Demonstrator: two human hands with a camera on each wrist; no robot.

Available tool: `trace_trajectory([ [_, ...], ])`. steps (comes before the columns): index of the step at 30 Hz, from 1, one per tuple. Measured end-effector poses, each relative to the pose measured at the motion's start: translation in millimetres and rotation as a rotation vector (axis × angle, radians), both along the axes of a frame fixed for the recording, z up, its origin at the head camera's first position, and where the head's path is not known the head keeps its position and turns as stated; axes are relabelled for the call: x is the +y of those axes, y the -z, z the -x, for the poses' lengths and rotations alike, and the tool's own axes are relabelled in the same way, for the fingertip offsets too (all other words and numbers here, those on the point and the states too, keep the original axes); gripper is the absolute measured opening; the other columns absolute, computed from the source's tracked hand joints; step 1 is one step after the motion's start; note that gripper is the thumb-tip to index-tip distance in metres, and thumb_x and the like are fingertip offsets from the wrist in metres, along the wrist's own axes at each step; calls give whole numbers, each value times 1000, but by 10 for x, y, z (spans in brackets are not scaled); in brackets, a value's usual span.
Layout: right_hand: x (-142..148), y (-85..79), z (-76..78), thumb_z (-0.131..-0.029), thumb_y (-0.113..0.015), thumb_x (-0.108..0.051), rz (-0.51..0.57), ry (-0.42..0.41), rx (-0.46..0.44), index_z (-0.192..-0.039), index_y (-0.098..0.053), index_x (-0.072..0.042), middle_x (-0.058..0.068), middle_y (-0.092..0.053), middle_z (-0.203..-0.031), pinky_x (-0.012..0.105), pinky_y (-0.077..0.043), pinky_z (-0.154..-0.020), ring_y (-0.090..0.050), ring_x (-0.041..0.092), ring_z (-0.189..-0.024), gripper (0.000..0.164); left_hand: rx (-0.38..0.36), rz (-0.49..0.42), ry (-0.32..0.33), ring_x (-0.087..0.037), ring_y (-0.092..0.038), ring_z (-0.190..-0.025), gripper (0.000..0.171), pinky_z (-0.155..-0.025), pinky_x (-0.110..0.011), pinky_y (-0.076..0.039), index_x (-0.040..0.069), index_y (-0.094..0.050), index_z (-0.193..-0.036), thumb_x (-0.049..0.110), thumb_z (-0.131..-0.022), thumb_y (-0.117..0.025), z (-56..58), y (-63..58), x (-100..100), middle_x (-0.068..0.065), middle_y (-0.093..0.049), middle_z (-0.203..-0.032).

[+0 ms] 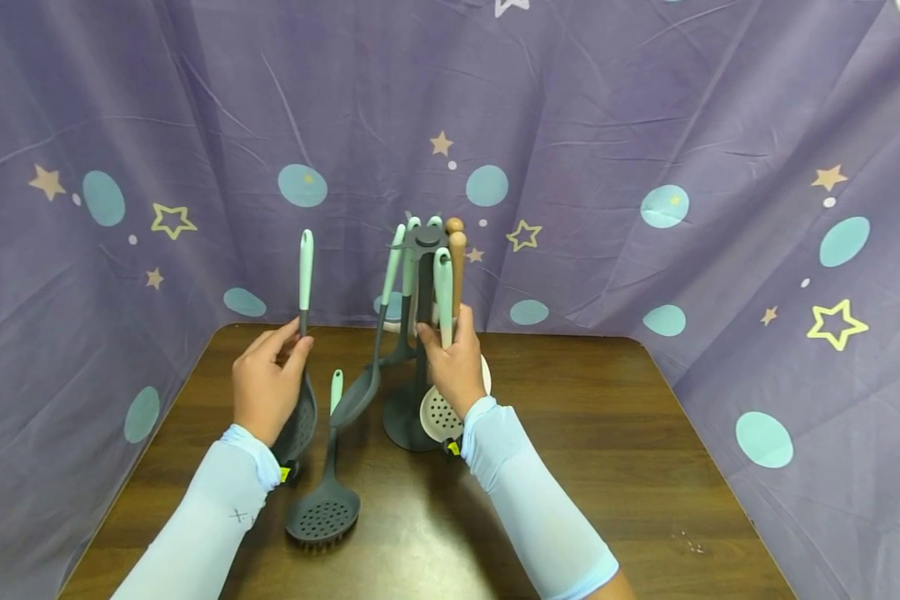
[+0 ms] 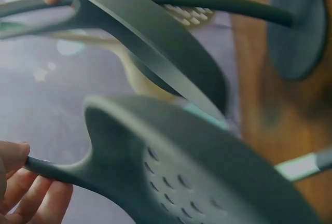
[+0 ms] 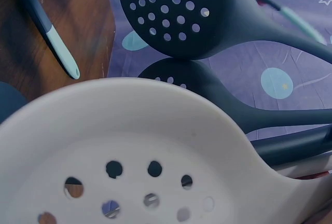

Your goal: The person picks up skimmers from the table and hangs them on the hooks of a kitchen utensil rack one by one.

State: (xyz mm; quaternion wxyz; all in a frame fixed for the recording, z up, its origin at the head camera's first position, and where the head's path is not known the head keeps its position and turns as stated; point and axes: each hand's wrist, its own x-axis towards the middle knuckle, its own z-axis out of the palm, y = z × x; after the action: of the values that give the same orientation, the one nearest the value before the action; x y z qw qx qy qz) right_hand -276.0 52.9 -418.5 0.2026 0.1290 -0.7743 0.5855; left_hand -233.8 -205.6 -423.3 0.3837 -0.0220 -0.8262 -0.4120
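My left hand (image 1: 268,379) pinches the neck of a dark grey skimmer (image 2: 171,177), whose mint handle (image 1: 306,271) points up and whose perforated bowl hangs beside the wrist. At the utensil stand (image 1: 412,425), my right hand (image 1: 453,358) grips a white skimmer (image 3: 129,130) below an upright mint handle (image 1: 442,287). Its holed bowl shows under the wrist; the neck is mostly hidden. Between the hands, a dark ladle (image 1: 358,398) leans down and left from the stand. Wooden handles (image 1: 457,250) rise just behind my right fingers.
A second dark skimmer (image 1: 324,510) lies on the wooden table (image 1: 600,450), holes up, its mint handle pointing away. More mint-handled utensils (image 1: 407,275) hang around the stand. A purple patterned curtain (image 1: 585,125) encloses the table's back and sides.
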Motion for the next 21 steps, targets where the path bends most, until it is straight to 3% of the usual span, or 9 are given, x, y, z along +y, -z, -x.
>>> trace_trajectory([
  [8,6,3,6,-98,-73,-35,3,-5,15,-123,-49,-12,3,-53,-86,38,-49,-75,-53,20,-74,42,153,-48,85,6,-61,-82,32,-73,-4,-47,7,-76,-124,11,-93,-79,-137,-278,214,-10,-75,-98],
  [13,0,5,11,-98,-73,-34,0,-5,7,-125,-48,-12,3,-52,-85,38,-48,-75,-52,20,-74,42,205,-34,122,4,-63,-85,33,-75,-5,-49,6,-76,-125,8,-92,-79,-190,-340,297,-11,-75,-98],
  [21,-1,15,18,-98,-72,-35,-5,0,6,-124,-48,-12,3,-52,-85,37,-48,-73,-51,20,-72,42,202,3,179,-5,-65,-86,34,-75,-6,-50,4,-75,-126,7,-92,-79,-267,-336,369,-10,-75,-100],
])
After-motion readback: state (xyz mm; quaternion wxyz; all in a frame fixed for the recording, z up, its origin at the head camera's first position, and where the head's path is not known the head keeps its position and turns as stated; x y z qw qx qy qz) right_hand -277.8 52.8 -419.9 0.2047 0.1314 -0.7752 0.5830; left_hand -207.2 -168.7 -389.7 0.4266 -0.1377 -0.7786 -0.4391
